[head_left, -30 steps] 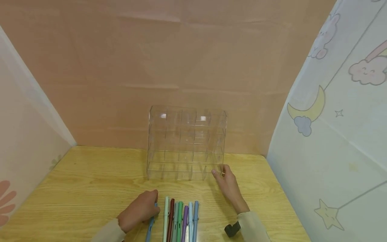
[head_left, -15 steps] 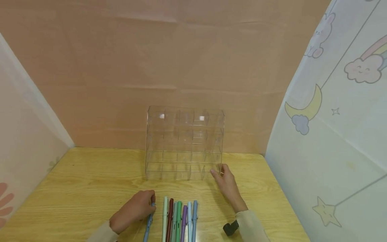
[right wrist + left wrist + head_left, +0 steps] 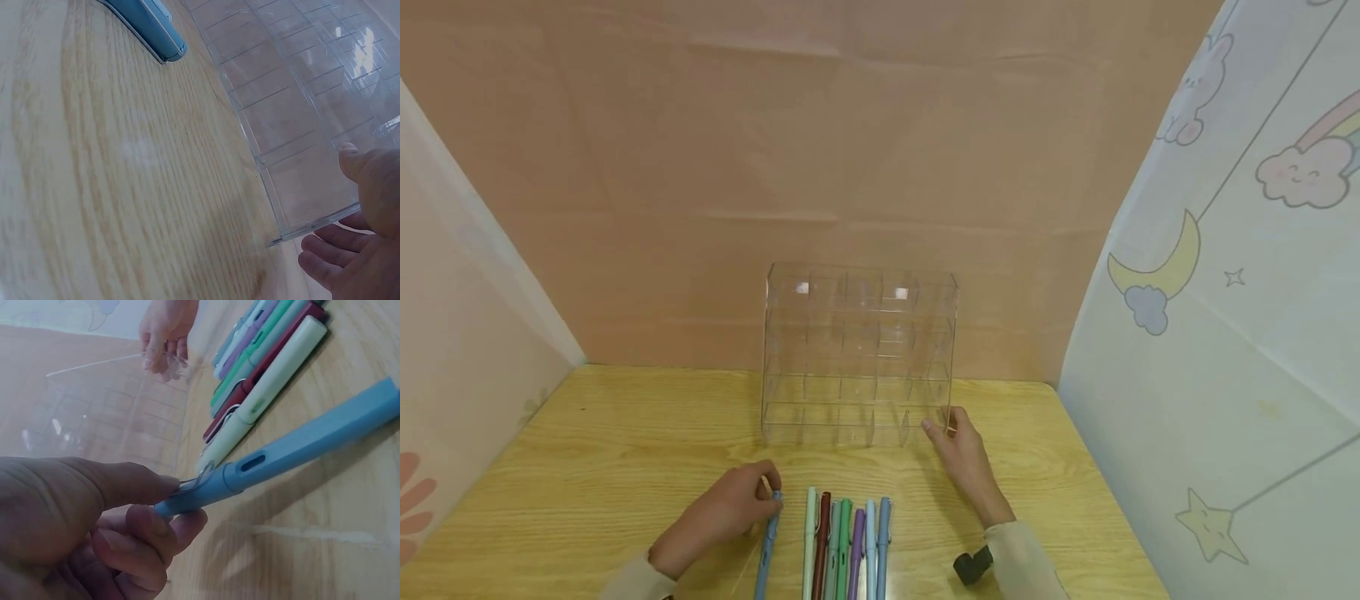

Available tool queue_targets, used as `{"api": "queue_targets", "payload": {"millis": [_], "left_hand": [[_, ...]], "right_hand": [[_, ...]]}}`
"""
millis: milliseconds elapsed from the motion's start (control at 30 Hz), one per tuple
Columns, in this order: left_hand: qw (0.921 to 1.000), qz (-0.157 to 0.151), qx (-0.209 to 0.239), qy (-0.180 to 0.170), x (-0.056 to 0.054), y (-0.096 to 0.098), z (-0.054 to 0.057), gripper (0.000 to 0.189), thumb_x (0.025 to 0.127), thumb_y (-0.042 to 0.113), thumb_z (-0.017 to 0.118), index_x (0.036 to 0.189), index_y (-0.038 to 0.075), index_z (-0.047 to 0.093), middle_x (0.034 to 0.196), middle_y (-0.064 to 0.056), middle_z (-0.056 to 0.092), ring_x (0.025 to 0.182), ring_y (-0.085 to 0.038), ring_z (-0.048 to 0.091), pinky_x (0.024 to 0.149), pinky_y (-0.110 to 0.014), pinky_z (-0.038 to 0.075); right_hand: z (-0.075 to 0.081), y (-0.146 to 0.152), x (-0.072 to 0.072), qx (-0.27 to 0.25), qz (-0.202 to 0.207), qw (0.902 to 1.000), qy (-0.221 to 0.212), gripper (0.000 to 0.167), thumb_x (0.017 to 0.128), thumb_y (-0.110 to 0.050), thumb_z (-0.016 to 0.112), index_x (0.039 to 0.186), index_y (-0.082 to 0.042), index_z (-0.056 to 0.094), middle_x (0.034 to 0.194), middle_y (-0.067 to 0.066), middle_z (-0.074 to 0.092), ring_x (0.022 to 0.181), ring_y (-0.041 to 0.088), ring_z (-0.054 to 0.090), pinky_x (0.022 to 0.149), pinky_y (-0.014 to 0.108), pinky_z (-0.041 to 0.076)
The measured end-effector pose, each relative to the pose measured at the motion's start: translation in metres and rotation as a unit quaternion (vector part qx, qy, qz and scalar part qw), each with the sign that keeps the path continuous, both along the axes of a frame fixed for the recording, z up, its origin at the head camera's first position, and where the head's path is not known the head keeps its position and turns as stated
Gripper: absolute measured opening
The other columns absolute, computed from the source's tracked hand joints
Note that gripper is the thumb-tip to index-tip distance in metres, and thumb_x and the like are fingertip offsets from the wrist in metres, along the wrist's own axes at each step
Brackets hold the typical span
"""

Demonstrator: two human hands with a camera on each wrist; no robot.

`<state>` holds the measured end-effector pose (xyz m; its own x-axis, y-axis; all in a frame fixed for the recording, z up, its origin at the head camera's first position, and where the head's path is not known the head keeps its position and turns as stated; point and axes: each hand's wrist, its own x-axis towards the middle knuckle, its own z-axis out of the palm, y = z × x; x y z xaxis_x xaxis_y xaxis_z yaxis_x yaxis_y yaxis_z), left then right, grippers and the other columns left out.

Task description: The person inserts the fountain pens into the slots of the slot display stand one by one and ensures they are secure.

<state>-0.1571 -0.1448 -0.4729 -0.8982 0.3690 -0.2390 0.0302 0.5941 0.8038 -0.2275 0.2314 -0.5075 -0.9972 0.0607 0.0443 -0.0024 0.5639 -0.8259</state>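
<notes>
My left hand (image 3: pixel 724 510) pinches the capped end of a blue pen (image 3: pixel 294 453) between thumb and fingers, close by the metal clip. The pen tilts away from the fingers, and its shadow falls on the table beside it. To its right lies a row of several capped pens (image 3: pixel 845 542) in pale green, dark red, green, purple and blue, side by side. A clear tiered display rack (image 3: pixel 856 404) with small compartments stands upright behind the row. My right hand (image 3: pixel 967 467) holds the rack's lower right edge, thumb in front and fingers around the side panel (image 3: pixel 312 226).
The wooden table (image 3: pixel 647 450) ends at a brown cloth backdrop (image 3: pixel 700 183). Printed cloth hangs on the right side (image 3: pixel 1225 358), and a pale cloth (image 3: pixel 467 292) on the left. A small black object (image 3: pixel 973 567) sits by the right sleeve.
My left hand has shifted slightly left and farther away with the blue pen, and more of the pen shows. The right hand keeps its hold on the rack.
</notes>
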Motion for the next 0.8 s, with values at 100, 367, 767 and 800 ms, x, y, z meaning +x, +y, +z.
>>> {"api": "queue_targets", "payload": {"millis": [100,367,767,800], "left_hand": [[1.0,0.003,0.0,-0.002,-0.002,-0.004,0.002,0.026,0.1,0.015,0.073,0.119,-0.002,0.065,0.085,-0.006,0.066,0.053,-0.016,0.053,0.047,-0.027,0.042],[0.9998,0.006,0.018,-0.004,-0.005,-0.014,0.007,0.038,0.102,0.018,0.07,0.13,-0.008,0.066,0.092,-0.006,0.068,0.053,-0.015,0.052,0.046,-0.023,0.041],[0.9982,0.001,0.06,-0.006,-0.008,-0.022,0.018,0.038,0.105,0.021,0.068,0.128,-0.008,0.064,0.099,-0.007,0.067,0.053,-0.012,0.046,0.046,-0.02,0.038],[0.998,0.001,0.062,-0.007,-0.008,-0.023,0.019,0.038,0.105,0.022,0.068,0.128,-0.008,0.064,0.1,-0.007,0.067,0.053,-0.011,0.046,0.046,-0.02,0.038]], "right_hand": [[0.001,0.0,0.0,0.002,0.002,1.0,0.001,0.063,0.107,-0.045,0.063,0.15,-0.002,0.046,0.155,0.031,0.052,0.139,0.055,0.055,0.111,0.065,0.051],[0.002,0.0,-0.001,0.002,0.002,1.0,-0.002,0.061,0.108,-0.043,0.063,0.15,-0.002,0.046,0.155,0.031,0.051,0.14,0.055,0.055,0.112,0.065,0.05],[0.002,0.001,-0.001,-0.004,0.004,1.0,-0.005,0.066,0.107,-0.05,0.062,0.151,-0.004,0.046,0.156,0.029,0.051,0.14,0.054,0.055,0.112,0.064,0.051],[0.002,0.0,-0.001,-0.005,0.003,1.0,-0.007,0.067,0.106,-0.052,0.062,0.151,-0.004,0.046,0.156,0.029,0.051,0.14,0.054,0.055,0.111,0.064,0.051]]}}
